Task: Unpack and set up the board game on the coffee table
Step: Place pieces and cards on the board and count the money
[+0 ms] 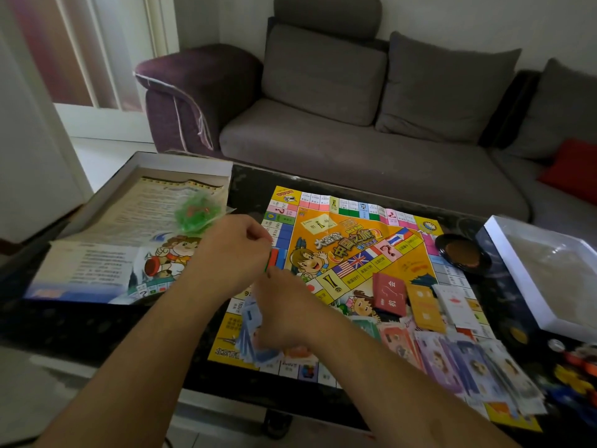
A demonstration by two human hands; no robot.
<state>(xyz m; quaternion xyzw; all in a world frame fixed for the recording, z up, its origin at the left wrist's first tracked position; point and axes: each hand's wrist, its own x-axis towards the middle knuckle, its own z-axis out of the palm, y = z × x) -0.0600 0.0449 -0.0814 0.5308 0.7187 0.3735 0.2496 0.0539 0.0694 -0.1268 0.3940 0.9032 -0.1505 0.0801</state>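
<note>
The colourful game board (349,247) lies unfolded on the dark coffee table (97,324). My left hand (232,253) hovers over the board's left edge with fingers curled, pinching a small red and green piece (273,258). My right hand (284,305) sits just below it, fingers curled toward the same piece, above a fanned pile of blue play money (250,337). Red (389,294), orange (424,307) and white (454,305) card decks lie on the board's right side. More play money (468,363) is spread along the front right.
The open game box (135,195) at the left holds a rules sheet and a bag of green pieces (197,211). A white box lid (546,273) and a dark round dish (462,252) stand at the right. Coloured tokens (578,373) lie far right. A grey sofa (355,124) is behind.
</note>
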